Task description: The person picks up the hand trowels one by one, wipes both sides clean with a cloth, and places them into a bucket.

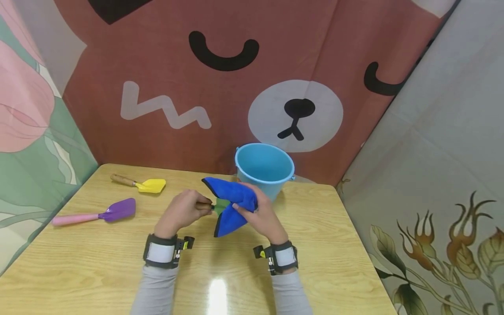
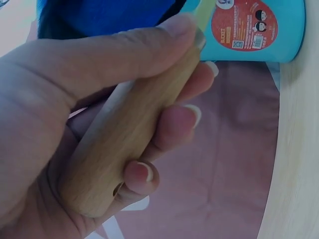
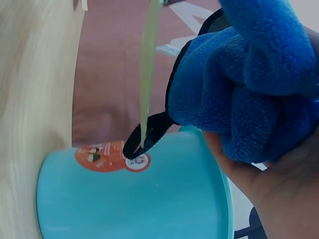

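Desk (image 1: 323, 271): wood-grain top, with the work held up above its middle, where both hands can meet in front of the body. Bucket (image 1: 277, 190): light blue, upright near the far edge, just beyond the hands; its spot there probably leaves the near side for handling. Cloth (image 1: 233, 223): blue with black edging, two flaps spread either side of a green blade. Right hand (image 1: 266, 217) has it bunched, thumb on top and the other fingers behind — a pinch that seems meant to give the soft fabric some body while the flaps face the tool. Purple shovel (image 1: 119, 210): lying on the desk to the left, apart from the hands, handle outward. Yellow shovel (image 1: 151, 186): farther back, also lying flat, blade towards the middle; both look parked out of the way. Green shovel (image 1: 222, 204): in the air between the hands, wooden handle in left hand (image 1: 182, 213), blade at the cloth's opening. Left fingers are curled round the handle, thumb laid along it towards the neck — likely for steady aim, with the blade uncovered by that hand. Blade-to-cloth contact: cannot tell.
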`<state>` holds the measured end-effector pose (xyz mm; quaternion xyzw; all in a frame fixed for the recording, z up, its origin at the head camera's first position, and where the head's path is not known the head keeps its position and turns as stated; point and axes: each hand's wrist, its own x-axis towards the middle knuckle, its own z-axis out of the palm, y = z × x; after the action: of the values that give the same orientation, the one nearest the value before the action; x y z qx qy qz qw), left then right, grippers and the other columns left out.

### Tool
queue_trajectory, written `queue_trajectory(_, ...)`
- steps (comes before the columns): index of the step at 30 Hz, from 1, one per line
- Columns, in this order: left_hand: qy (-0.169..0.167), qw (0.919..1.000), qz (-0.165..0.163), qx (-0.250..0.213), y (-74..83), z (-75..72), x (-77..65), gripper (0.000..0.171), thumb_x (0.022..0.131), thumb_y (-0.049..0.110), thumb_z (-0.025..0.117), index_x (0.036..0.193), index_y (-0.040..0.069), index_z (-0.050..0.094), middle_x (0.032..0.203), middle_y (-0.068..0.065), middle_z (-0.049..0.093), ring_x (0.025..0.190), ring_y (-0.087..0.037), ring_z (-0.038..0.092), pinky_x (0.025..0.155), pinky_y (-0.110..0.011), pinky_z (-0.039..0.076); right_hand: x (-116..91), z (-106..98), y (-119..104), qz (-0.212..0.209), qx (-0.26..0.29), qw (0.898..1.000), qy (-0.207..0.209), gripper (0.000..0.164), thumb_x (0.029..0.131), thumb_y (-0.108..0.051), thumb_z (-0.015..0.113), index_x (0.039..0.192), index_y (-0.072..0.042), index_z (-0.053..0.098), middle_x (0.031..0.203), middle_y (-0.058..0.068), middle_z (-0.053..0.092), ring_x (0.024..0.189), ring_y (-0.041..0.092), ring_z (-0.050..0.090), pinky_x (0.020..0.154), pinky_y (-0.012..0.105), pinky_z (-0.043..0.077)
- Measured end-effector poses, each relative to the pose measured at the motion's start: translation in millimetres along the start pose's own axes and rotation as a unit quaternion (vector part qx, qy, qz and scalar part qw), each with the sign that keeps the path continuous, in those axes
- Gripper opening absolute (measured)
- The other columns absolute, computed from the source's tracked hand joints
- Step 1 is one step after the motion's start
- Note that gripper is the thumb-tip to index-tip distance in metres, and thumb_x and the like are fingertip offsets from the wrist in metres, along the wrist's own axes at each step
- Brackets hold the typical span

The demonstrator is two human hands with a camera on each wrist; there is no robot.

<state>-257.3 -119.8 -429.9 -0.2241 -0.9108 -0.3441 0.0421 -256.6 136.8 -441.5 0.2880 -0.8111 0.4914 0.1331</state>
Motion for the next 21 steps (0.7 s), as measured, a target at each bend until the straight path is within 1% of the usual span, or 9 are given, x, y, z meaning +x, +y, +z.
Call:
queue_trajectory(4, 0.001, 1.0, 0.006, 0.003, 2.7, 2.0, 1.8, 0.015, 0.084, 0.013, 0.084, 0.096, 0.006, 0.082, 0.089, -0.003, 0.079, 0.079, -0.014, 0.076, 0.077, -0.041, 0.062, 1, 4, -3, 0.017, 0.005, 1.0, -0.011, 0.062, 0.095, -0.028, 0.074, 0.15, -0.029, 0.045, 0.15, -0.004, 0.053, 0.134, 0.023, 0.054, 0.108, 0.054, 0.046)
queue_trajectory(7, 0.006, 0.9999, 0.015, 0.005, 4.8, 3.2, 3.4, 0.013, 0.083, 0.012, 0.085, 0.095, 0.006, 0.082, 0.088, -0.002, 0.079, 0.078, -0.013, 0.075, 0.077, -0.041, 0.062, 2, 7, -5, 0.029, 0.002, 0.999, -0.018, 0.066, 0.096, -0.029, 0.072, 0.153, -0.032, 0.038, 0.152, -0.004, 0.049, 0.136, 0.022, 0.051, 0.111, 0.054, 0.043)
queue_trajectory(10, 0.008, 0.9997, 0.024, -0.005, 6.5, 3.7, 4.4, 0.013, 0.083, 0.011, 0.084, 0.095, 0.007, 0.082, 0.088, -0.002, 0.079, 0.079, -0.013, 0.076, 0.077, -0.04, 0.062, 3, 10, -6, 0.03, -0.001, 0.999, -0.025, 0.067, 0.097, -0.029, 0.071, 0.153, -0.032, 0.034, 0.153, -0.001, 0.047, 0.137, 0.023, 0.049, 0.112, 0.055, 0.041)
queue_trajectory(14, 0.01, 0.9991, 0.035, -0.021, 8.0, 4.4, 4.2, 0.013, 0.084, 0.009, 0.084, 0.096, 0.007, 0.081, 0.089, -0.002, 0.079, 0.081, -0.014, 0.076, 0.077, -0.038, 0.062, 3, 12, -6, 0.024, -0.005, 0.999, -0.042, 0.061, 0.098, -0.03, 0.07, 0.15, -0.03, 0.04, 0.149, -0.001, 0.051, 0.133, 0.022, 0.052, 0.109, 0.053, 0.044)
queue_trajectory(18, 0.022, 0.9988, 0.041, -0.013, 7.8, 6.0, 3.6, 0.013, 0.082, 0.011, 0.085, 0.095, 0.009, 0.081, 0.087, 0.0, 0.078, 0.078, -0.011, 0.075, 0.074, -0.036, 0.062, 2, 13, -6, 0.018, -0.01, 0.998, -0.058, 0.057, 0.097, -0.031, 0.071, 0.147, -0.025, 0.046, 0.143, -0.004, 0.054, 0.128, 0.022, 0.055, 0.106, 0.052, 0.047)
queue_trajectory(21, 0.026, 0.9988, 0.041, -0.006, 7.1, 7.0, 3.2, 0.012, 0.082, 0.012, 0.086, 0.093, 0.01, 0.081, 0.086, 0.001, 0.078, 0.076, -0.01, 0.074, 0.071, -0.035, 0.061, 2, 14, -5, 0.017, -0.016, 0.998, -0.066, 0.057, 0.096, -0.032, 0.073, 0.147, -0.026, 0.047, 0.143, -0.004, 0.055, 0.127, 0.022, 0.055, 0.105, 0.052, 0.047)
